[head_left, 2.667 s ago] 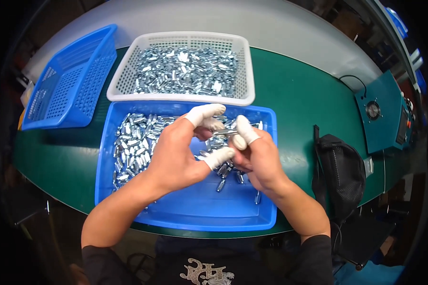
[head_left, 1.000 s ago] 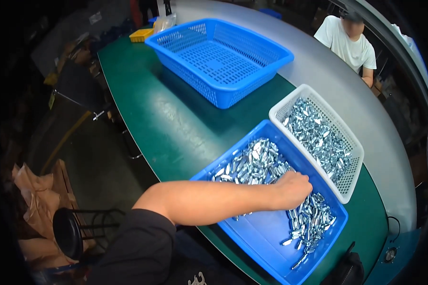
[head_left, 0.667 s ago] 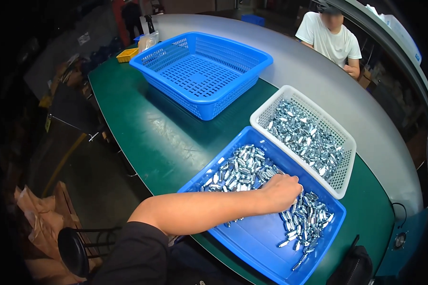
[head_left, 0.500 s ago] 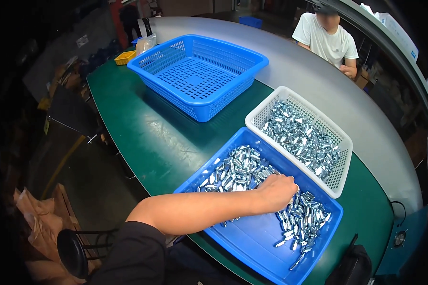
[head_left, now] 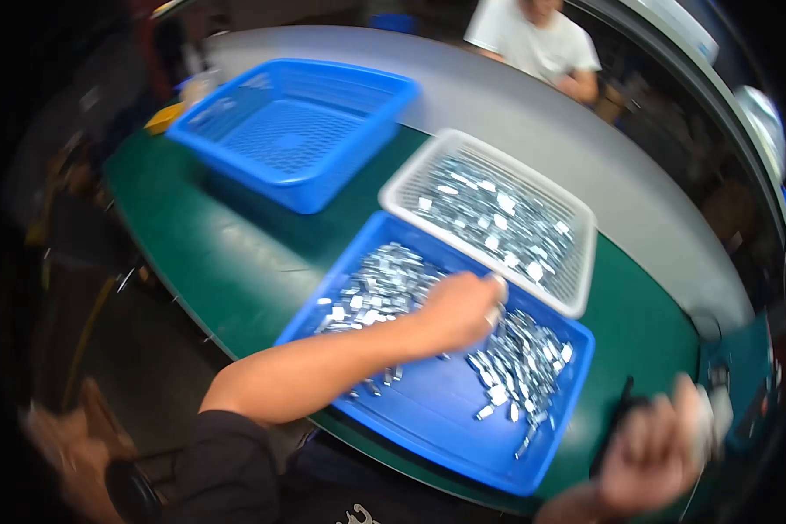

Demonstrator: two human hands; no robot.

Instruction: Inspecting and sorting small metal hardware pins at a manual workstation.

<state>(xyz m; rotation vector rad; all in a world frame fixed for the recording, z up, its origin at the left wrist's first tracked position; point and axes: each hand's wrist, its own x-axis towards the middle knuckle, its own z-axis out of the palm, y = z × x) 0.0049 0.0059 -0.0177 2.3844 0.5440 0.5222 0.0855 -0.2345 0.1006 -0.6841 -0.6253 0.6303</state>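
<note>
My left hand reaches over the shallow blue tray with its fingers curled closed; whatever they hold is hidden. Something pale shows at the fingertips. To its left is a heap of small, elongated shiny metal pieces, and to its right another heap of metal pieces, with bare tray floor between them. My right hand is raised at the lower right, outside the tray. Motion smears its fingers, and a blurred whitish patch shows beside them.
A white perforated basket with many similar pieces adjoins the tray's far side. Farther left stands a large blue perforated basket on the green table. A small yellow bin sits behind it. Across the grey partition is a person in white.
The view has shifted, so the table contents appear farther left. My right hand has come into view at the lower right. My left hand stays closed over the tray, near its far side.
</note>
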